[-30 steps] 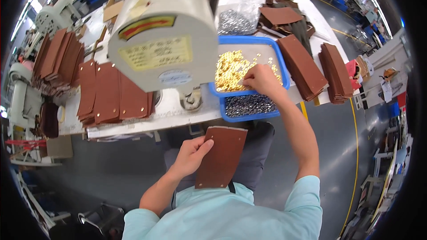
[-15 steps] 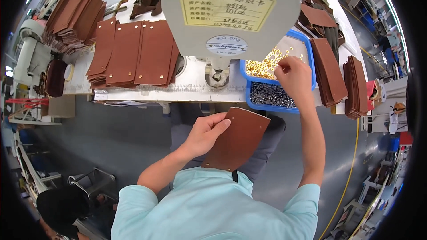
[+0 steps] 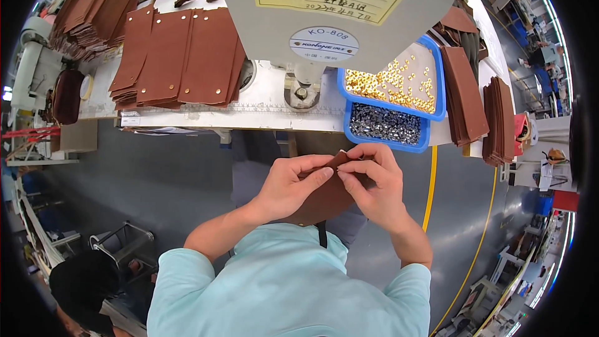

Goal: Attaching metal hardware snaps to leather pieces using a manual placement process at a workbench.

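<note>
Over my lap I hold a brown leather panel, its upper edge raised and bent between both hands. My left hand is closed on the panel's upper left part, thumb in front. Opposite it, my right hand pinches the upper edge, its fingertips close to the left ones. A tiny bright spot shows at the right fingertips, too small to name. Beyond the right hand, a blue-rimmed tray holds loose gold-coloured ring-shaped fittings. In front of it, another blue tray holds dark metallic pieces.
A large pale machine stands over the white table. Left of it lie stacked brown panels with gold studs, and more brown pieces behind. Narrow brown stacks lie at the right. Another person is at lower left.
My right hand has come down from the gold-fittings tray to the panel's upper edge. The panel is now bent between both hands. The view has shifted slightly, bringing the machine lower.
</note>
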{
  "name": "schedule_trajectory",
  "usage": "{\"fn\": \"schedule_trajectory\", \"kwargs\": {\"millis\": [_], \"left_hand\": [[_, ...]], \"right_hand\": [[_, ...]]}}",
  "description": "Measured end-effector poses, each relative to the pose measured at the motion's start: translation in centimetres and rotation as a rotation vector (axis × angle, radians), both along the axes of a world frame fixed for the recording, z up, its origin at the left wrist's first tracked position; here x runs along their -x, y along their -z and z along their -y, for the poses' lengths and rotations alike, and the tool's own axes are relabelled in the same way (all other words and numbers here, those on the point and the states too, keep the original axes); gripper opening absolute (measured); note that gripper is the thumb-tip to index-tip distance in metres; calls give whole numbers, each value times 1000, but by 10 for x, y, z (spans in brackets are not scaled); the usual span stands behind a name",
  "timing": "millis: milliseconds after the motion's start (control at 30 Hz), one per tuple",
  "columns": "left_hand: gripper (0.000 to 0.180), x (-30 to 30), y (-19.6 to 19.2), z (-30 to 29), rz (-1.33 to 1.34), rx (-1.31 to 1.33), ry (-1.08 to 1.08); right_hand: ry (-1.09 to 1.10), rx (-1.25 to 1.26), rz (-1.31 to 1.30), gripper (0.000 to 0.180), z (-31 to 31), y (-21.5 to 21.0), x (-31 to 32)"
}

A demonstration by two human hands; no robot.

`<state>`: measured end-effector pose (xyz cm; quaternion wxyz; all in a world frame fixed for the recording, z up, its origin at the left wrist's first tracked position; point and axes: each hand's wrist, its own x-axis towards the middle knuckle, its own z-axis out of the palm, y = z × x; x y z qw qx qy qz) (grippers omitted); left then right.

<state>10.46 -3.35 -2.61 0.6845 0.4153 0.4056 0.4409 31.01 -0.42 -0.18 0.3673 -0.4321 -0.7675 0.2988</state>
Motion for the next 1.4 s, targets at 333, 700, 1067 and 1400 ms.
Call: {"fn": "schedule_trajectory", "kwargs": {"millis": [333, 700, 1067, 1400], "left_hand": [[26, -1, -9, 3, -366, -178, 10], [16, -12, 6, -7, -442, -399, -43], [29, -7, 30, -8, -554, -1099, -209], [25, 0, 26, -13, -438, -1287, -173]], "right_hand": [[40, 311, -166, 19, 5, 5, -3], [165, 78, 230, 12, -66, 26, -39], [153, -141, 406, 9, -77, 53, -24], [-118, 748, -228, 7, -26, -21, -31]]}}
